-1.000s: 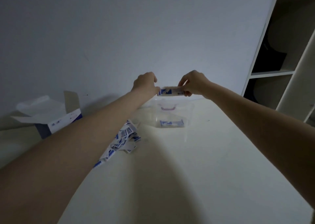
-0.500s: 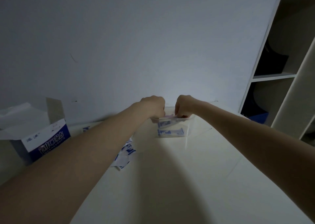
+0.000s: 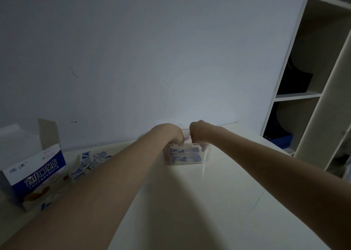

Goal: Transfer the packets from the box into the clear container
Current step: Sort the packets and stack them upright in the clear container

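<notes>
both my hands, left hand and right hand, pinching packets down into clear container | loose packets by open box under my left arm | shelf off right

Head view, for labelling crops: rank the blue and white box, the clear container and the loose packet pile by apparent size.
1. blue and white box, largest, though nearest the camera.
2. loose packet pile and clear container: alike in spread, and the forearm hides part of the pile, so unranked.
</notes>
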`<action>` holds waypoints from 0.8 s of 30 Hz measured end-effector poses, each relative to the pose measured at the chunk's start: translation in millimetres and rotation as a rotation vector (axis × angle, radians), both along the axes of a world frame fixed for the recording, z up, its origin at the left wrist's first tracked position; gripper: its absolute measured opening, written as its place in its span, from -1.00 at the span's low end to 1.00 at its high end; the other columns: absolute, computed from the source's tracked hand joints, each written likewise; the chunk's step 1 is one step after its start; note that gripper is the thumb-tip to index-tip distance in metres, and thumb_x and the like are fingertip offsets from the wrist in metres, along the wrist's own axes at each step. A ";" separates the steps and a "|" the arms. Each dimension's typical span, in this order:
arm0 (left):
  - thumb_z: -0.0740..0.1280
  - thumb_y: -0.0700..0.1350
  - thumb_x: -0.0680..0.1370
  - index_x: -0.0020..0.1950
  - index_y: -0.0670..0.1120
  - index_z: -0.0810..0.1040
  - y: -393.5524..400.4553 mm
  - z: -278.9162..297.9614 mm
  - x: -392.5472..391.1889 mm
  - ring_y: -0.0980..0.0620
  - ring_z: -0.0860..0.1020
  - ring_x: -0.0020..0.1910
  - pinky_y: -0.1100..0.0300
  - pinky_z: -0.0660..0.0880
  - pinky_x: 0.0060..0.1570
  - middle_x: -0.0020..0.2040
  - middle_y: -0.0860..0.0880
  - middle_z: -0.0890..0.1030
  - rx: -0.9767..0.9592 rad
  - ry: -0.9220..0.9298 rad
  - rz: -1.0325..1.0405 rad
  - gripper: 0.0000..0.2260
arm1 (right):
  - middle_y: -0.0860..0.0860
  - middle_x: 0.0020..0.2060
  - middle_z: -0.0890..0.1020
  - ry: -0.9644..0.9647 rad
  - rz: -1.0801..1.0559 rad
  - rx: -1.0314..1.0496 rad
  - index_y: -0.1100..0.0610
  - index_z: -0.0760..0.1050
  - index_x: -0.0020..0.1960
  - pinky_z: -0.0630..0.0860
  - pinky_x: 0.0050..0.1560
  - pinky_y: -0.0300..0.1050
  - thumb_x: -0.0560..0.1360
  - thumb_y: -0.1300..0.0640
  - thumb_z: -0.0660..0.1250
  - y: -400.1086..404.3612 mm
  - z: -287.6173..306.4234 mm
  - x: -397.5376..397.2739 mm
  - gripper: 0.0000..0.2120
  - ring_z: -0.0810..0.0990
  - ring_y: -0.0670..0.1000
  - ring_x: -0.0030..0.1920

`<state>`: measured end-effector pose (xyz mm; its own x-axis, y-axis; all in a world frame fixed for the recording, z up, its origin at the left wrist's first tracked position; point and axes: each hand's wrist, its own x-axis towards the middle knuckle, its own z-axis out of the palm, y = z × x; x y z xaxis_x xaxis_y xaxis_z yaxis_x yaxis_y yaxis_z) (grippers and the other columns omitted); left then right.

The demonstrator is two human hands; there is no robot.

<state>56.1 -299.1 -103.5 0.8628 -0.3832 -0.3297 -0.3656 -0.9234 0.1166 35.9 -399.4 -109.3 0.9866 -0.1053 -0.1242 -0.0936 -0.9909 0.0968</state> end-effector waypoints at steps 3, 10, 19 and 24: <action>0.22 -0.11 0.58 0.30 -0.20 0.43 -1.0 0.9 -3.0 -0.03 0.43 -0.06 0.19 0.43 -0.10 0.05 -0.10 0.46 -0.006 -0.005 0.029 -0.68 | 0.06 -0.34 0.39 0.022 0.001 -0.009 0.24 0.37 -0.13 0.25 -0.44 -0.27 0.52 0.26 0.24 0.0 -0.7 1.8 -0.92 0.36 -0.03 -0.39; 0.15 -0.05 0.61 0.31 -0.20 0.41 -1.0 0.8 -8.1 -0.10 0.51 0.14 0.15 0.41 0.02 0.27 -0.13 0.49 -0.044 -0.045 0.048 -0.65 | 0.07 -0.30 0.40 0.180 0.042 -0.023 0.24 0.43 0.18 0.30 -0.31 -0.22 0.52 0.23 0.25 1.7 3.9 0.2 -0.76 0.40 0.07 -0.13; 0.13 -0.09 0.61 0.30 -0.23 0.40 -1.3 0.2 -10.4 -0.11 0.57 0.12 0.15 0.45 0.05 0.21 -0.17 0.54 -0.072 -0.022 0.078 -0.67 | 0.03 -0.40 0.35 0.069 0.000 -0.006 0.23 0.30 -0.26 0.27 -0.41 -0.24 0.52 0.24 0.24 -0.2 -2.6 5.3 -0.79 0.36 -0.03 -0.39; 0.20 -0.15 0.57 -0.13 -0.23 0.45 1.8 8.3 -6.0 -0.05 0.57 -0.35 0.14 0.54 -0.13 -0.19 -0.17 0.59 -0.134 -0.099 0.068 -0.84 | 0.16 -0.23 0.62 0.010 -0.035 0.153 0.31 0.42 -0.18 0.56 -0.25 -0.17 0.54 0.29 0.18 5.8 17.9 -1.3 -0.85 0.63 0.06 -0.34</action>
<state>50.2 -297.2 -95.2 0.9140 -0.3576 -0.1917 -0.3186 -0.9251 0.2066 34.6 -393.6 -91.4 0.9812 -0.1191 -0.1516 -0.1285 -0.9902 -0.0540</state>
